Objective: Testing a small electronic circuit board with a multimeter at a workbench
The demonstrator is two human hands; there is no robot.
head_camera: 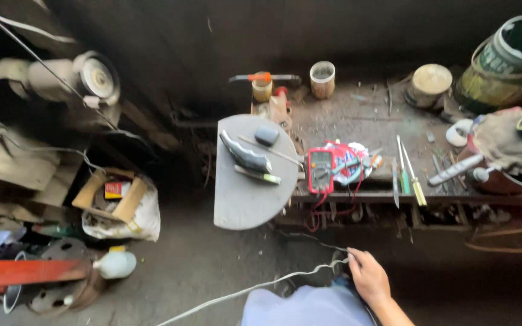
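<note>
Below, right hand (368,278) gripping white cable (255,288) near red multimeter (320,171).

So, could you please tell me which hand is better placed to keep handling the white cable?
The right hand, most likely: it is already closed around the white cable near its end, just below the workbench. The left hand is not in view.

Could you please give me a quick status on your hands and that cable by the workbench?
Right hand closed on the white cable over the lap. Left hand out of view. Red multimeter untouched on the bench; nothing blocking between.
</note>
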